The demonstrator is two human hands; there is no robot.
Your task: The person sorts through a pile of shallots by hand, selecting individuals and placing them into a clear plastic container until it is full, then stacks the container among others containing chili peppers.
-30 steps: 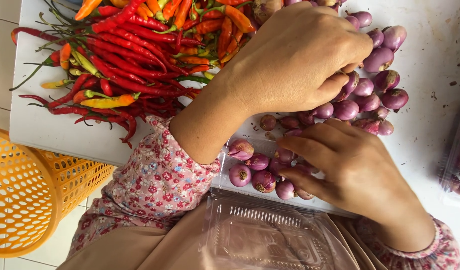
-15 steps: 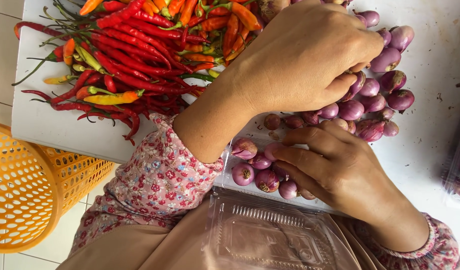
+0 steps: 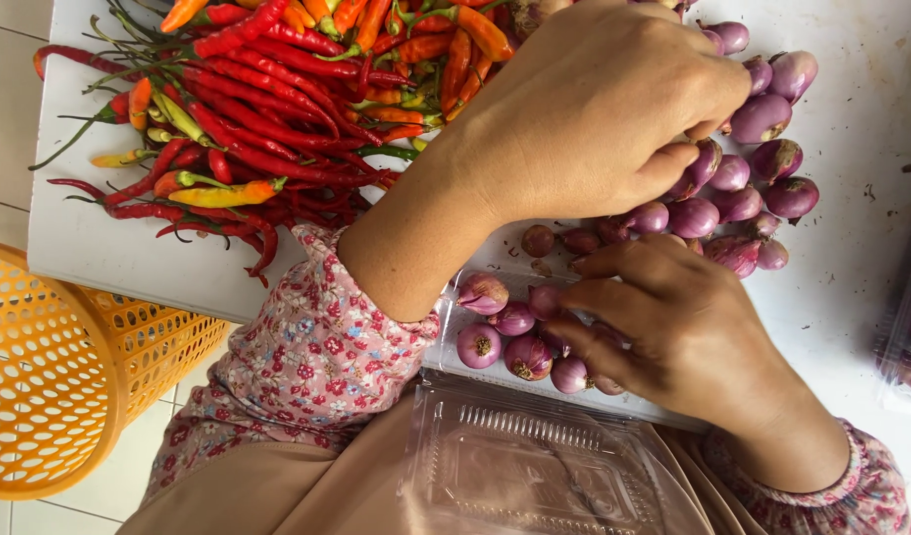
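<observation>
Resting on smooth round shallots (image 3: 695, 216), both hands (image 3: 599, 109) curl loosely.

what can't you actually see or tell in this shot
- Head view: the left hand covers part of the pile of small purple shallots; whether its fingers grip one is hidden.
- The right hand hides some shallots in the clear plastic clamshell box.
- The heap of red and orange chillies is cut off by the top edge.
- The orange plastic basket runs off the left edge.
</observation>
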